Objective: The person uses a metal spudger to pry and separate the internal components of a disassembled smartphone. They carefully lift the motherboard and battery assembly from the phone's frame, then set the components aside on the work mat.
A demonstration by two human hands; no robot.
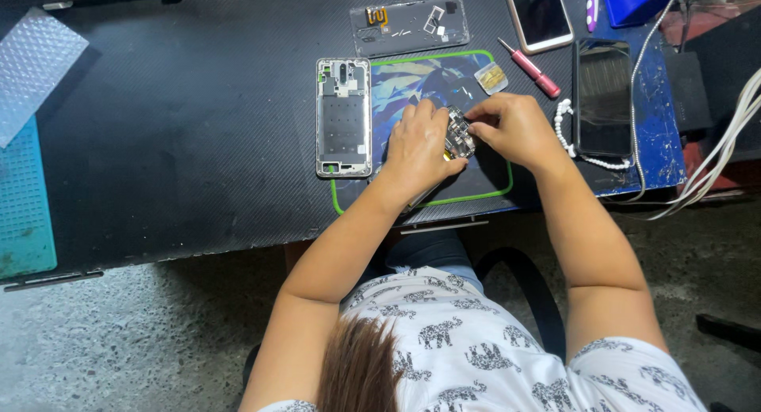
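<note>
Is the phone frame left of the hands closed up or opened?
Opened. The phone frame lies flat with its bare inner side showing, and the clear back cover lies apart above it.

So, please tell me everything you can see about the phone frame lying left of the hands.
The phone frame lies flat on the dark table, long side pointing away from the person. It looks like silvery metal with a grey inner plate and small cutouts at its top end. Its right edge rests over the green-bordered mat. It is stripped, with no screen or cover. The left hand is close but apart.
</note>
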